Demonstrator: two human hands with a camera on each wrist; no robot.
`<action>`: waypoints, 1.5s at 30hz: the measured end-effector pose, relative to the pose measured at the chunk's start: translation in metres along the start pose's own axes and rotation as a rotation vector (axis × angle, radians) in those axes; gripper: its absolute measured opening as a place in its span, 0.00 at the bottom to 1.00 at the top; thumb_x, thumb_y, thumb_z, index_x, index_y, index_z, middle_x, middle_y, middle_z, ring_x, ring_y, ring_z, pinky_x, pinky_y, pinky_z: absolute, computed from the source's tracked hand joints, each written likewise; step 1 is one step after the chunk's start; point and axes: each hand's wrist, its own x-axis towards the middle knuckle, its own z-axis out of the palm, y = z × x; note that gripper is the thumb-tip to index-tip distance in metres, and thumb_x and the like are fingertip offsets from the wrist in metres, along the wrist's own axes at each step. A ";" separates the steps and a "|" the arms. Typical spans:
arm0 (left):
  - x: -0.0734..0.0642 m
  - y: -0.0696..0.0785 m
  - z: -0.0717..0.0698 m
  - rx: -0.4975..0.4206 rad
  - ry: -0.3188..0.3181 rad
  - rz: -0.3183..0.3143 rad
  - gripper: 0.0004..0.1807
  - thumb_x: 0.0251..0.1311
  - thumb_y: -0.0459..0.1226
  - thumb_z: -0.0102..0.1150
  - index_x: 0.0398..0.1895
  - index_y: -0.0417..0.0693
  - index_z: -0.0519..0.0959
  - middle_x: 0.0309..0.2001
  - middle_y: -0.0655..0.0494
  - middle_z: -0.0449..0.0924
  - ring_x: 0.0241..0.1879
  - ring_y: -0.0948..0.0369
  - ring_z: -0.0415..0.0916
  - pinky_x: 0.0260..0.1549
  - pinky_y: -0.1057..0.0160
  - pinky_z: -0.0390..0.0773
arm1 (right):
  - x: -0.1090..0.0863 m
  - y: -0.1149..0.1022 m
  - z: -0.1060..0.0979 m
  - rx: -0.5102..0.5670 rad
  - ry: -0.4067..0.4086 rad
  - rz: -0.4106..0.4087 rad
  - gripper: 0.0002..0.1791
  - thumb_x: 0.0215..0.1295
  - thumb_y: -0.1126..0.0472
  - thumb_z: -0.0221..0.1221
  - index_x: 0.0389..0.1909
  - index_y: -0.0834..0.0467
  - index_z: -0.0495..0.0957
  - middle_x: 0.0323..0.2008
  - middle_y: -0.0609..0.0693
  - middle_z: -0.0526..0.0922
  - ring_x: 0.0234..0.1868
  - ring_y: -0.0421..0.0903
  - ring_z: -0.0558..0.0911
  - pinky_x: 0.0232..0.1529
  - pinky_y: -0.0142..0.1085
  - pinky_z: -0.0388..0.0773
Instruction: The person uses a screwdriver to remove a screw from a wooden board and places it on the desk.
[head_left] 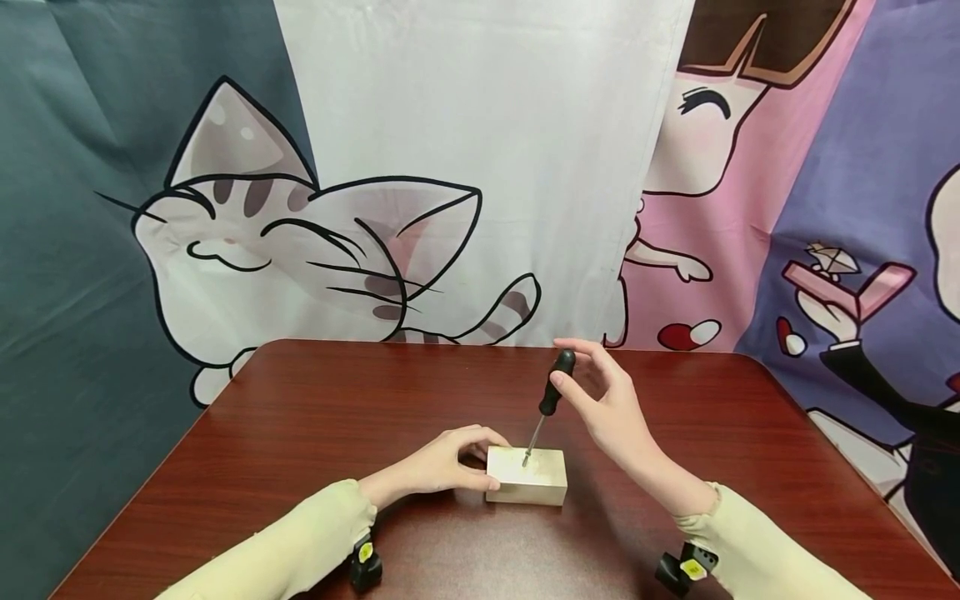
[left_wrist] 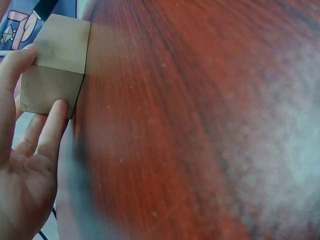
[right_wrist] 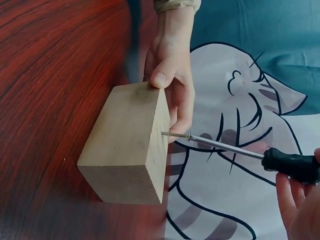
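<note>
A pale wooden block lies on the table, its left end gripped by my left hand with the thumb on the near side and fingers on the far side. From its top face a threaded screw stands up, part of its shank exposed. The tip of a screwdriver meets the screw head. Its black handle leans to the right, pinched between the thumb and fingers of my right hand. In the left wrist view, fingertips press against the block's end.
The reddish-brown wooden table has rounded far corners. Behind its far edge hangs a cloth backdrop printed with a cartoon cat and figures. Black wrist devices sit at both sleeve cuffs.
</note>
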 end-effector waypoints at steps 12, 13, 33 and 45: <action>0.000 -0.001 0.000 -0.008 -0.001 -0.004 0.23 0.55 0.45 0.72 0.55 0.66 0.78 0.46 0.62 0.81 0.46 0.68 0.80 0.51 0.65 0.80 | 0.000 0.002 0.005 0.022 0.023 0.005 0.21 0.66 0.66 0.62 0.59 0.53 0.73 0.45 0.43 0.80 0.46 0.37 0.82 0.44 0.28 0.81; 0.000 -0.001 0.000 -0.010 -0.002 -0.004 0.23 0.55 0.45 0.72 0.55 0.66 0.78 0.46 0.62 0.81 0.46 0.67 0.80 0.51 0.65 0.80 | 0.000 0.002 0.005 0.000 0.035 0.012 0.22 0.64 0.64 0.65 0.58 0.52 0.73 0.44 0.44 0.79 0.43 0.38 0.81 0.41 0.29 0.81; 0.000 -0.003 0.001 -0.006 0.000 0.012 0.22 0.56 0.45 0.72 0.54 0.65 0.78 0.46 0.62 0.81 0.46 0.68 0.80 0.51 0.64 0.80 | 0.001 0.001 0.005 0.010 -0.011 -0.010 0.20 0.67 0.68 0.60 0.59 0.54 0.72 0.49 0.49 0.81 0.46 0.36 0.82 0.46 0.27 0.81; 0.000 -0.002 0.001 -0.011 0.008 0.011 0.23 0.55 0.43 0.72 0.55 0.64 0.78 0.47 0.62 0.81 0.46 0.67 0.80 0.51 0.63 0.80 | 0.001 -0.001 0.005 -0.047 0.021 0.024 0.20 0.63 0.62 0.66 0.54 0.49 0.74 0.39 0.49 0.79 0.33 0.40 0.79 0.34 0.31 0.76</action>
